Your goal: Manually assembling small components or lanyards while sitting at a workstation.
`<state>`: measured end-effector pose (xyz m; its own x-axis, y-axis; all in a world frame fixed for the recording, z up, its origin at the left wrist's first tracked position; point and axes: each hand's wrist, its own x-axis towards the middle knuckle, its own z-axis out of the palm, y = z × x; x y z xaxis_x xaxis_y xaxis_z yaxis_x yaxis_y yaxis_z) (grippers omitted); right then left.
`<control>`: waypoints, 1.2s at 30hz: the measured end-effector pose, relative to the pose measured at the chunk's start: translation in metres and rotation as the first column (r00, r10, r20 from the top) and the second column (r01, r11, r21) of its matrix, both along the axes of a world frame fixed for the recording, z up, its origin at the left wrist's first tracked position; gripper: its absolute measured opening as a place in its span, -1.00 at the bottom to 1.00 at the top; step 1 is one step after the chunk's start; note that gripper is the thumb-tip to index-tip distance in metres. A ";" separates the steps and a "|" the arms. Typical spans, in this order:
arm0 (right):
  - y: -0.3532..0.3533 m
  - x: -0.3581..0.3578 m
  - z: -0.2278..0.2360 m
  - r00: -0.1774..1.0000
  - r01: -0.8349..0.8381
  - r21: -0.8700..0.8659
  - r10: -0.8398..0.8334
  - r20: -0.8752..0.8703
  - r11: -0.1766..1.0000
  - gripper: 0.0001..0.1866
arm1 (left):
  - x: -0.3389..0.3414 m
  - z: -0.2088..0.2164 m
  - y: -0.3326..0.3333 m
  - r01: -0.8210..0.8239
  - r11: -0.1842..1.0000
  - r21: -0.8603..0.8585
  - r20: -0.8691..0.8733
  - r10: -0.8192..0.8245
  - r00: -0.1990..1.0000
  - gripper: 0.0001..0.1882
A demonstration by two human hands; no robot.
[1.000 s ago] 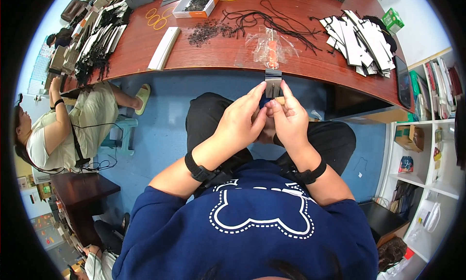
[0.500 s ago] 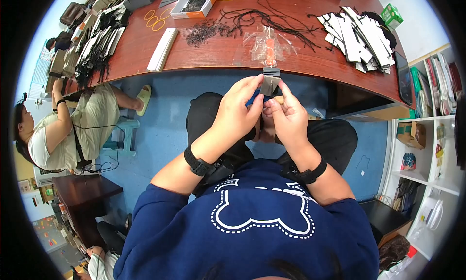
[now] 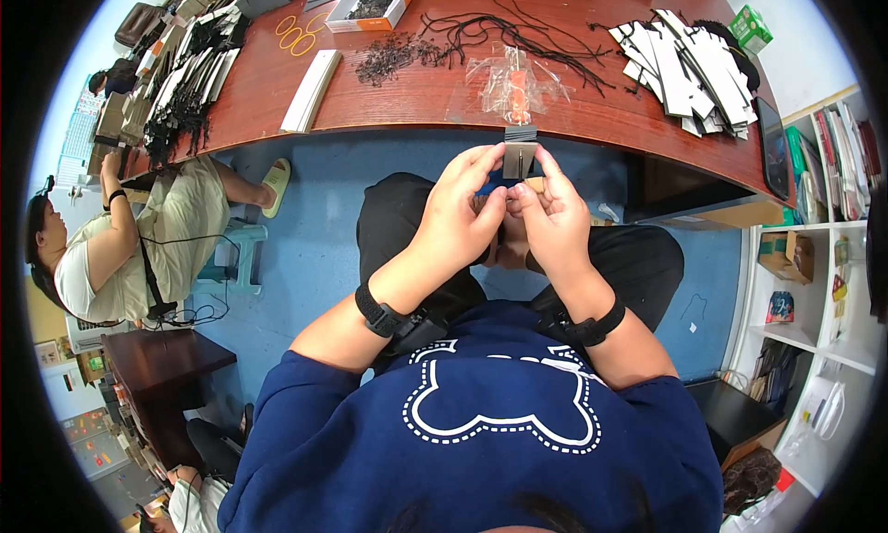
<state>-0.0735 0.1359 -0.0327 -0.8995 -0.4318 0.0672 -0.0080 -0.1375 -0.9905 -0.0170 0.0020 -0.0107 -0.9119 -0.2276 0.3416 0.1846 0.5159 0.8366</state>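
Note:
Both my hands meet over my lap, just below the edge of the red-brown table [image 3: 407,98]. Between them is a small grey card tag [image 3: 519,154], held upright. My left hand [image 3: 458,214] pinches its left side with thumb and fingertips. My right hand [image 3: 555,220] grips its right side and lower edge. A thin dark cord seems to run between my fingers below the tag, but it is mostly hidden. Black bands sit on both wrists.
On the table lie a clear plastic bag [image 3: 518,85], tangled black cords [image 3: 435,43], a pile of grey tags [image 3: 684,61], a white strip stack [image 3: 312,89], yellow rubber bands [image 3: 298,34] and an open box [image 3: 370,1]. Another person [image 3: 120,246] sits at left. Shelves [image 3: 814,283] stand right.
My hands have lifted slightly toward the table edge with the tag, and my fingers have shifted their hold on it.

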 end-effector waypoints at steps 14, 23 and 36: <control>0.004 0.001 0.007 0.998 0.016 -0.071 -0.011 0.069 0.997 -0.70 | -0.021 0.010 -0.003 -0.050 0.998 0.029 -0.052 0.051 0.997 -0.82; 0.024 -0.005 0.009 0.894 -0.204 -0.123 0.236 0.380 0.971 -0.79 | -0.016 0.007 -0.013 0.146 0.935 -0.322 -0.158 -0.205 0.966 -0.81; 0.023 -0.016 0.035 0.963 -0.199 0.116 0.172 0.210 0.973 -0.79 | -0.036 0.004 -0.014 0.027 0.817 0.575 0.338 -0.268 0.902 -0.89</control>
<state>-0.0891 0.1584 0.0020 -0.7922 -0.5851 -0.1736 0.2020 0.0171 -0.9792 -0.0527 -0.0117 -0.0068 -0.9759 -0.1159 -0.1848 -0.1796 -0.0544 0.9822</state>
